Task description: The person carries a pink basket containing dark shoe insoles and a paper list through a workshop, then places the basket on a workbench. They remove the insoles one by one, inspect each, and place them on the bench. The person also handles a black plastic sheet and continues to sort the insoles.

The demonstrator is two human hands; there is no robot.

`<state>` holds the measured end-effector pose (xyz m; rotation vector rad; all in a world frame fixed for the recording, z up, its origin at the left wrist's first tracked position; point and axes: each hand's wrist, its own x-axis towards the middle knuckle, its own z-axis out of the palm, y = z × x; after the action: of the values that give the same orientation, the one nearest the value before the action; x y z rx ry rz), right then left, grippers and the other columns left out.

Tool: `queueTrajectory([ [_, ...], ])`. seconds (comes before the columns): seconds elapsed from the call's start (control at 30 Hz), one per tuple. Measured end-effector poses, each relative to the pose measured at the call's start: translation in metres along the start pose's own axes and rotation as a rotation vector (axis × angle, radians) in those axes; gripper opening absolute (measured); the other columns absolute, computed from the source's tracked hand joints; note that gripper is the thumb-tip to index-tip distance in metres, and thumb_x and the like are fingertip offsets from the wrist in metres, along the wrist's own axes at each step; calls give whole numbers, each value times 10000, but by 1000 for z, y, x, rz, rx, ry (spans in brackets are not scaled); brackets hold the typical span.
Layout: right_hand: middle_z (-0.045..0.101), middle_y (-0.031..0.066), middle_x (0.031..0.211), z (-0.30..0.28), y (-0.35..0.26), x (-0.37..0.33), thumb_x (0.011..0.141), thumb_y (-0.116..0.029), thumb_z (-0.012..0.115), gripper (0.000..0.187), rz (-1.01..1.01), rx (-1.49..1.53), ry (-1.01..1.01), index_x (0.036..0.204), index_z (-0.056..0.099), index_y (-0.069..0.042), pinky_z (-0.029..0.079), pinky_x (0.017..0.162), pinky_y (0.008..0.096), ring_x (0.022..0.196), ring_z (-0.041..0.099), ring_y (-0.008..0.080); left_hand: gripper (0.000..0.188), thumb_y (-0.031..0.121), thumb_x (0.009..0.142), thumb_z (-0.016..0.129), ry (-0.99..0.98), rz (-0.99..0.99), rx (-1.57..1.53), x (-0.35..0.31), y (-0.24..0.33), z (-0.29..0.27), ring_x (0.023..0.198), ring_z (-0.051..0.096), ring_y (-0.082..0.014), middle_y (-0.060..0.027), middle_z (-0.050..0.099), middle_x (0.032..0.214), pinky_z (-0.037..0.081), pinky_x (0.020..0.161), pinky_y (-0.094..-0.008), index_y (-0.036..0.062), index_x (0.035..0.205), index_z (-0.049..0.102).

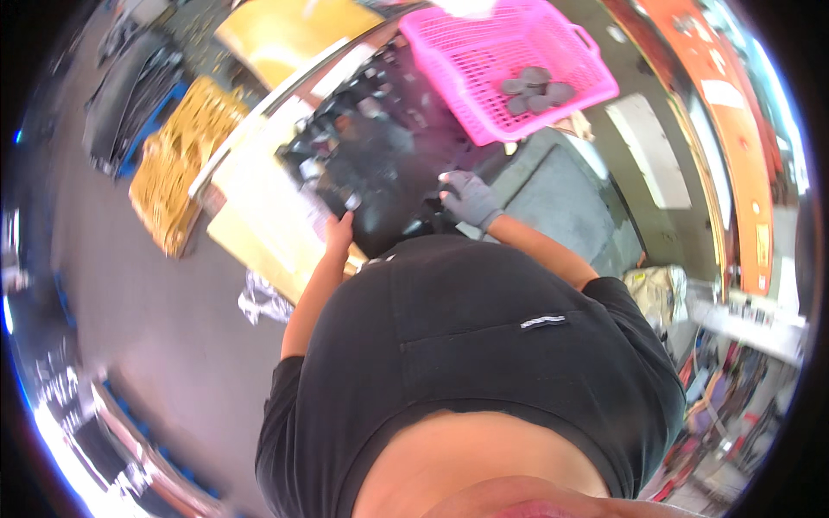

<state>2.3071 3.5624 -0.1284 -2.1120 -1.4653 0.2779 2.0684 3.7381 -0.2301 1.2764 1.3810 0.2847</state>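
A glossy black sheet (380,216) lies on the work table in front of me, its surface blurred and full of bright reflections. At its near left edge, my left hand (339,229) is closed on the sheet with the thumb raised; its other fingers are partly smeared. My right hand (472,200) wears a grey glove with bare fingertips showing. It hovers over or touches the sheet's right side, thumb and fingers apart, with nothing plainly between them. Past the right hand, a pink plastic basket (484,118) holds several dark grey rounded flat pieces (537,91).
Tan board (250,177) lies along the table's left side. A grey flat slab (561,194) sits right of my right hand. Yellow perforated sheets (177,164) are stacked off to the left, beside dark folded material (134,99). A crumpled plastic bag (263,298) lies below the board.
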Motion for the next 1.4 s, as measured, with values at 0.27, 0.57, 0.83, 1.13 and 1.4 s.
queueTrajectory([
  [0.27,618,130,960,-23,-2,-6,765,-254,603,342,144,105,118,1047,562,-65,464,776,390,894,578,321,255,175,831,553,-100,13,-60,10,-19,-8,588,529,-147,-58,559,798,423,413,-284,42,1047,520],
  [0.57,623,95,806,-51,21,-46,794,-190,568,275,301,253,61,1014,519,-32,467,686,349,762,607,269,303,115,828,541,34,92,-126,5,-16,-3,693,553,-175,-94,539,878,448,483,-271,-17,1079,432],
  [0.83,633,116,826,-83,70,-118,801,-264,563,327,324,192,69,1048,535,-51,465,682,377,767,608,302,538,41,740,577,383,745,439,-38,69,36,1183,321,-390,-253,351,1249,283,1003,-450,-29,1232,371],
  [1.13,627,103,794,-128,160,-257,798,-282,563,337,671,344,132,1056,563,-66,464,681,349,748,605,273,380,40,734,577,11,1432,350,-128,224,220,1131,417,-333,-173,466,1188,324,972,-412,7,1106,506],
  [1.4,627,108,792,-119,220,-333,811,-231,567,318,862,545,336,1070,561,-46,463,653,312,701,595,195,318,124,718,624,-245,1320,519,-83,286,331,1009,513,-320,-173,564,1032,390,896,-381,16,1012,567],
])
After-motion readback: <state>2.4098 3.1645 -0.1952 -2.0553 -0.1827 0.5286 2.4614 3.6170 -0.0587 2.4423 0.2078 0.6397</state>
